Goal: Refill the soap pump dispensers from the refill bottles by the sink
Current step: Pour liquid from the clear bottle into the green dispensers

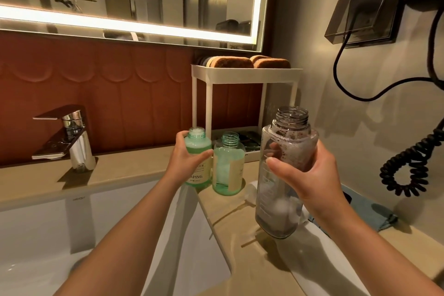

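- Right hand (312, 175) is wrapped round the middle of the big clear bottle (281, 199), held above the counter (134, 170); its long axis is near upright, open mouth up, little liquid visible low inside
- Left hand (186, 158) grips a green bottle (199, 145) at the shoulder, at the counter's edge by the sink (120, 223); upright, mouth up, foam at the neck; whether its base rests I cannot tell
- A second green bottle (228, 168) stands open and upright between the two, touching or just beside the held one
- Both green mouths lie left of and below the big bottle's mouth; pouring likely means tipping it leftward; the standing bottle is nearer
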Tool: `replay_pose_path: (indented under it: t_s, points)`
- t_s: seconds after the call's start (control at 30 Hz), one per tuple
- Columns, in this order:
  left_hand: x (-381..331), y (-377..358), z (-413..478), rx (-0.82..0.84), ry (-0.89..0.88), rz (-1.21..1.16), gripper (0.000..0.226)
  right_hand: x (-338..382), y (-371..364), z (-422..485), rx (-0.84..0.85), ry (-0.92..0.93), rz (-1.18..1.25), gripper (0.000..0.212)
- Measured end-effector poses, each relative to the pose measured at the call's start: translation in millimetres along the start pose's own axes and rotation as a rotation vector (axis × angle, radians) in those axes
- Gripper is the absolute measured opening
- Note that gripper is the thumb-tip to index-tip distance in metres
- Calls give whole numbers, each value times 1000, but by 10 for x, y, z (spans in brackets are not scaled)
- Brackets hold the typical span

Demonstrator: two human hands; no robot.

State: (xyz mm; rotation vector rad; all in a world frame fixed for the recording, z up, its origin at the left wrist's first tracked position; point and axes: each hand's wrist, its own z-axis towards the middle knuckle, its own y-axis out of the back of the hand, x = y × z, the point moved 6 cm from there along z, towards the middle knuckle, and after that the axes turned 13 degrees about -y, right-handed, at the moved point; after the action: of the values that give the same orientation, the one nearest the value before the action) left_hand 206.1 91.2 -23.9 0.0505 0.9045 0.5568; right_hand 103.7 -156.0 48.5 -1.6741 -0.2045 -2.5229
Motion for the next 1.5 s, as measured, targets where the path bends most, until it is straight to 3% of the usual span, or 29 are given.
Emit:
replay_pose_path:
  t_s: [0.47, 0.57, 0.67, 0.83, 1.1, 1.3, 1.5]
  points:
    - [4, -329, 105, 238, 114, -109, 67, -46, 130, 16, -29, 21, -3, 54]
    - [-48, -247, 129, 119, 114, 98, 76, -59, 163, 0, -31, 14, -5, 53]
    - [-282, -138, 90, 10, -26, 227, 90, -55, 186, -15, -30, 11, -12, 56]
    - [-671, -242, 159, 141, -321, 592, 69, -23, 221, -64, -19, 13, -1, 52]
    - [-816, -567, 299, 354, -178, 825, 64, 25, 351, -152, -25, 27, -25, 53]
    - [-806, -619, 274, 260, -114, 791, 53, 40, 437, -186, -34, 17, -41, 60]
    - [-1010, -523, 225, 102, -227, 715, 48, 64, 458, -229, -33, 18, -65, 60]
